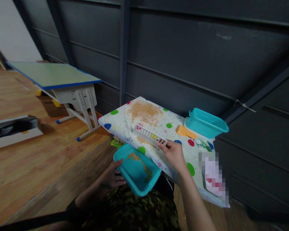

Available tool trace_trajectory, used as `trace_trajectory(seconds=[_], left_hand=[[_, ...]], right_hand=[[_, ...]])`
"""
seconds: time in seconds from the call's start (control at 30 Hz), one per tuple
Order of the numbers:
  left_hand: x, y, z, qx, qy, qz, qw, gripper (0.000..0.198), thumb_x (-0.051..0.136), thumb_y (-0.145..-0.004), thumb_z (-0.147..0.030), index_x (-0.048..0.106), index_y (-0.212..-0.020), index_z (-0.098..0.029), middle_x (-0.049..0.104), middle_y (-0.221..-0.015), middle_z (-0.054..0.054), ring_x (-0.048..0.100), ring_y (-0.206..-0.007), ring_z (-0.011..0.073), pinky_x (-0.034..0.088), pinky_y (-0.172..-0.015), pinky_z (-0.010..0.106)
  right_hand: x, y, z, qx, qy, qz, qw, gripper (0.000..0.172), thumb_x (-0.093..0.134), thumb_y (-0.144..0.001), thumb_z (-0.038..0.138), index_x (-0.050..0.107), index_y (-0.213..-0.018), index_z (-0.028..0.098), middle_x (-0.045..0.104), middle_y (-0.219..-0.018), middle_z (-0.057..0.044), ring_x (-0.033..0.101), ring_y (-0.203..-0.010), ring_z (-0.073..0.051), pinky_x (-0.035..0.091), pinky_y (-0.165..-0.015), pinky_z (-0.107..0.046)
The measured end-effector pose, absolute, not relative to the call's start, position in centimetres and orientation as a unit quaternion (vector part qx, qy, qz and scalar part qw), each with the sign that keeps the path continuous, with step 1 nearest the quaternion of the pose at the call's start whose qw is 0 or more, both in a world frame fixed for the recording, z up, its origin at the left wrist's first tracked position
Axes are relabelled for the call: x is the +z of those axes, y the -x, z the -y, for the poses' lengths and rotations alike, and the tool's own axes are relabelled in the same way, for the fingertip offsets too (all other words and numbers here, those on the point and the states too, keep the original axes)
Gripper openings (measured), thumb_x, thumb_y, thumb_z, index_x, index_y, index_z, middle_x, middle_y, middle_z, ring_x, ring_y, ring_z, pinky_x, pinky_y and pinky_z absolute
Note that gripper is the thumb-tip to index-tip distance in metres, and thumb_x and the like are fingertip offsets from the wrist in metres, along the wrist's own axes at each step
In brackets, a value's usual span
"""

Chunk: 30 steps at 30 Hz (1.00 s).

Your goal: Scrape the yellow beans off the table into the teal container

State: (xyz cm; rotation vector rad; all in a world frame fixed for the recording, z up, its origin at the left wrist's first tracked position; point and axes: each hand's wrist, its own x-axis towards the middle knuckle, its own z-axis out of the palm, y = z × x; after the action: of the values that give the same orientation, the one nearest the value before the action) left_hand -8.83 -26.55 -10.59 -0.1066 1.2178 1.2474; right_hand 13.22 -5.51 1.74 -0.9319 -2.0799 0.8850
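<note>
My left hand (113, 177) grips the left rim of a teal plastic basin (135, 175), which is tilted just below the table's front edge. Inside the basin, round tan beans (148, 171) that look like soybeans lie in a curved band. My right hand (174, 155) is closed on the right end of a long white slotted plastic strip (148, 135), held on edge at the tabletop. A thin row of beans (144, 141) lies along the strip's near side. Farther back spreads a larger patch of beans (144, 110).
The table (170, 118) has a white cloth with coloured dots. At its right stand another teal basin (204, 123), an orange cloth (186, 132) and a blurred-out flat item (214, 179). A dark panelled wall rises behind. A green-topped desk (55, 73) stands to the left.
</note>
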Motion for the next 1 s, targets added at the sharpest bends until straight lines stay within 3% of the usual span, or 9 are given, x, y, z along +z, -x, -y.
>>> trace_trajectory(seconds=[0.07, 0.13, 0.27, 0.37, 0.47, 0.73, 0.83, 1.0], left_hand=[[-8.7, 8.2, 26.4, 0.542, 0.05, -0.558, 0.627, 0.081, 0.069, -0.109, -0.051, 0.036, -0.179, -0.026, 0.062, -0.152, 0.022, 0.079, -0.1, 0.0334, 0.067, -0.08, 0.039], [-7.0, 7.6, 26.3, 0.542, 0.05, -0.569, 0.617, 0.068, 0.055, -0.117, -0.047, 0.038, -0.179, -0.025, 0.067, -0.139, 0.019, 0.079, -0.088, 0.0288, 0.066, -0.078, 0.037], [-5.7, 7.3, 26.3, 0.545, 0.054, -0.569, 0.614, 0.066, 0.051, -0.12, -0.043, 0.039, -0.18, -0.02, 0.073, -0.111, 0.013, 0.078, -0.079, 0.0276, 0.068, -0.078, 0.038], [-6.4, 7.5, 26.4, 0.552, 0.05, -0.561, 0.615, 0.07, 0.056, -0.119, -0.043, 0.038, -0.182, -0.02, 0.075, -0.099, 0.01, 0.079, -0.076, 0.0285, 0.068, -0.077, 0.038], [-7.6, 7.9, 26.6, 0.555, 0.044, -0.555, 0.617, 0.073, 0.059, -0.117, -0.045, 0.037, -0.183, -0.022, 0.075, -0.099, 0.009, 0.081, -0.078, 0.0296, 0.068, -0.078, 0.039], [-6.8, 7.3, 26.6, 0.553, 0.04, -0.557, 0.618, 0.073, 0.058, -0.118, -0.045, 0.032, -0.183, -0.024, 0.071, -0.109, 0.01, 0.08, -0.079, 0.0281, 0.068, -0.081, 0.04], [-6.0, 6.7, 26.4, 0.544, 0.05, -0.569, 0.615, 0.066, 0.059, -0.118, -0.045, 0.04, -0.177, -0.023, 0.069, -0.117, 0.012, 0.08, -0.08, 0.0276, 0.068, -0.082, 0.041], [-5.9, 6.2, 26.4, 0.542, 0.036, -0.564, 0.622, 0.052, 0.052, -0.12, -0.044, 0.051, -0.162, -0.013, 0.07, -0.114, 0.012, 0.079, -0.081, 0.0276, 0.067, -0.084, 0.04]], right_hand=[[1.7, -12.7, 6.5, 0.326, 0.359, 0.797, 0.359, 0.062, 0.072, -0.098, 0.075, 0.078, -0.068, 0.021, 0.06, -0.056, 0.0, 0.047, -0.055, -0.017, 0.031, -0.056, -0.032], [1.8, -12.2, 7.4, 0.315, 0.358, 0.796, 0.372, 0.06, 0.07, -0.1, 0.073, 0.077, -0.069, 0.022, 0.064, -0.058, -0.002, 0.049, -0.055, -0.018, 0.034, -0.057, -0.032], [1.8, -11.2, 8.4, 0.287, 0.366, 0.799, 0.381, 0.057, 0.069, -0.1, 0.07, 0.067, -0.063, 0.026, 0.067, -0.057, -0.004, 0.052, -0.054, -0.02, 0.037, -0.058, -0.033], [1.7, -10.8, 8.8, 0.269, 0.368, 0.802, 0.387, 0.054, 0.068, -0.101, 0.068, 0.068, -0.065, 0.027, 0.072, -0.061, -0.007, 0.058, -0.056, -0.022, 0.039, -0.059, -0.034], [1.6, -10.6, 9.2, 0.262, 0.363, 0.806, 0.388, 0.052, 0.067, -0.103, 0.067, 0.073, -0.07, 0.027, 0.077, -0.065, -0.008, 0.063, -0.059, -0.024, 0.042, -0.06, -0.034], [1.2, -10.1, 10.5, 0.246, 0.373, 0.795, 0.411, 0.053, 0.066, -0.104, 0.065, 0.073, -0.067, 0.027, 0.07, -0.058, -0.007, 0.061, -0.054, -0.023, 0.047, -0.06, -0.033], [1.2, -9.9, 10.6, 0.247, 0.373, 0.792, 0.416, 0.052, 0.066, -0.104, 0.064, 0.077, -0.07, 0.026, 0.072, -0.059, -0.007, 0.062, -0.055, -0.023, 0.049, -0.061, -0.033], [1.4, -10.2, 10.4, 0.28, 0.369, 0.784, 0.412, 0.052, 0.07, -0.102, 0.066, 0.08, -0.072, 0.024, 0.079, -0.066, -0.009, 0.066, -0.059, -0.023, 0.05, -0.061, -0.032]])
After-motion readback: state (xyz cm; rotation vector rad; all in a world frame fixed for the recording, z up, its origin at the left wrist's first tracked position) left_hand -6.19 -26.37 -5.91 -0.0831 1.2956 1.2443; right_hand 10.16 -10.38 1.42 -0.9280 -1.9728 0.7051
